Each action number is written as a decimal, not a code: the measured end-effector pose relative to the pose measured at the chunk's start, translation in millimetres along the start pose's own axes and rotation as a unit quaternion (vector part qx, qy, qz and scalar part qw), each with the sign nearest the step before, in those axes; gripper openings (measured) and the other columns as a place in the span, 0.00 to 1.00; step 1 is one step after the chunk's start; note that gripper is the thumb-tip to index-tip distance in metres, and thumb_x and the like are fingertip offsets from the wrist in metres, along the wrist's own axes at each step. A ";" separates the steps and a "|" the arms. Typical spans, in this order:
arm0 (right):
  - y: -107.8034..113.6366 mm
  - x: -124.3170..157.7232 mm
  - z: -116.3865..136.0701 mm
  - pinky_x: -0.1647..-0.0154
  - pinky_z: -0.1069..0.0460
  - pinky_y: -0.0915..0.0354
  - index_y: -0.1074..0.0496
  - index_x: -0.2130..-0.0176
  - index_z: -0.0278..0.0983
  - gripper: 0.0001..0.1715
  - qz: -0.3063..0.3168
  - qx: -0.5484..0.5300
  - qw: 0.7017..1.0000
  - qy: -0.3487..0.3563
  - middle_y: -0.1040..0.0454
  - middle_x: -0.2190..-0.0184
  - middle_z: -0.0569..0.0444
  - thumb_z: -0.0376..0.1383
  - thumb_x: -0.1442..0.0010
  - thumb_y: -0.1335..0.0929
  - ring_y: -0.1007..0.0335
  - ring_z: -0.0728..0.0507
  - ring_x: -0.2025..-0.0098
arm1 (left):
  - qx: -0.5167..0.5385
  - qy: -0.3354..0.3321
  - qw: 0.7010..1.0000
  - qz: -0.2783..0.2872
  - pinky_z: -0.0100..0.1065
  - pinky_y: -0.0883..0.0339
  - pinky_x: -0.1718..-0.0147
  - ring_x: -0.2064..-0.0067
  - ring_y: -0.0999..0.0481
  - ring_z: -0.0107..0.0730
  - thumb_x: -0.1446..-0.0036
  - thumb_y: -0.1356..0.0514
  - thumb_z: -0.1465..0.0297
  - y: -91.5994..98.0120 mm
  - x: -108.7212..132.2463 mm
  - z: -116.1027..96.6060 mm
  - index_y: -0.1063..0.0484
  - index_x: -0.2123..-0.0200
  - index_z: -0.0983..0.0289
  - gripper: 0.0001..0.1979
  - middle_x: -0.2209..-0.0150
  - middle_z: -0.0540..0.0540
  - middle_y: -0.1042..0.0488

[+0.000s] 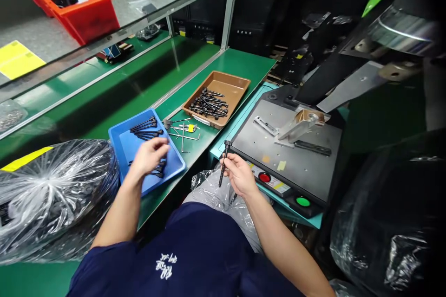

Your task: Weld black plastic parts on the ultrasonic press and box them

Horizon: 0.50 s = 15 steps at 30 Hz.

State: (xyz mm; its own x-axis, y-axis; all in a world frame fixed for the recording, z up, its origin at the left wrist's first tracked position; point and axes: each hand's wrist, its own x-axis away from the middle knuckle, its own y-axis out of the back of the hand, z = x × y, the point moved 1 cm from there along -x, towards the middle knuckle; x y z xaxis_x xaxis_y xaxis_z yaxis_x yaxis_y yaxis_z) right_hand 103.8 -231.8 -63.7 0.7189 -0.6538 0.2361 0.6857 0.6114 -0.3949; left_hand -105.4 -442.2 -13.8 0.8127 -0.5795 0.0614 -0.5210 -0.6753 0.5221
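My right hand [240, 174] pinches a long black screw [223, 167], held nearly upright with its wide head at the top and threaded end down. It is over my lap, in front of the machine. My left hand [149, 155], slightly blurred, hovers above the blue tray [127, 148] with thumb and forefinger a little apart and nothing visible between them. Similar black screws [144, 126] lie side by side in that tray, some partly hidden by the hand. A brown tray [237, 84] farther back holds a loose pile of black screws [211, 103].
Hex keys [184, 135] with a yellow tag lie between the trays. At right stands a machine plate [251, 125] with a red button [265, 177] and a green button [303, 201]. A plastic-wrapped bundle [59, 195] sits left; an orange bin [90, 14] is on the shelf above.
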 end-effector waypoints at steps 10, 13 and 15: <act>-24.3 -10.3 4.7 0.81 0.58 0.35 0.25 0.64 0.36 0.22 0.034 -0.005 0.999 0.041 0.26 0.73 0.57 0.45 0.55 0.22 0.32 0.50 0.76 | 0.370 0.079 0.901 0.211 0.27 0.35 0.70 0.70 0.28 0.25 0.60 0.26 0.61 -125.7 6.2 -38.6 0.19 0.60 0.68 0.24 0.64 0.57 0.21; -21.4 -11.2 4.7 0.82 0.58 0.34 0.25 0.64 0.36 0.21 0.023 -0.006 0.999 0.047 0.27 0.74 0.58 0.45 0.54 0.22 0.33 0.51 0.77 | 0.368 0.077 0.901 0.217 0.28 0.35 0.70 0.70 0.28 0.24 0.58 0.26 0.62 -130.0 7.5 -38.3 0.19 0.59 0.67 0.23 0.62 0.57 0.20; -20.0 -11.5 4.0 0.82 0.58 0.34 0.24 0.64 0.36 0.21 0.017 -0.006 0.998 0.053 0.27 0.74 0.58 0.45 0.54 0.22 0.33 0.51 0.77 | 0.366 0.075 0.902 0.216 0.28 0.35 0.70 0.70 0.28 0.25 0.58 0.26 0.62 -130.9 7.2 -38.5 0.19 0.59 0.67 0.23 0.63 0.57 0.20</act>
State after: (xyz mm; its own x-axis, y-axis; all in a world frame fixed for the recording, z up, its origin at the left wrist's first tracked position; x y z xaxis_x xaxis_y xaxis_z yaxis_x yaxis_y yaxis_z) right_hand 82.3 -234.8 -55.0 0.7251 -0.6766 0.1283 0.6597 0.6288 -0.4117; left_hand -21.3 -340.4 -49.0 0.4900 -0.8298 0.2672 -0.7860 -0.5531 -0.2763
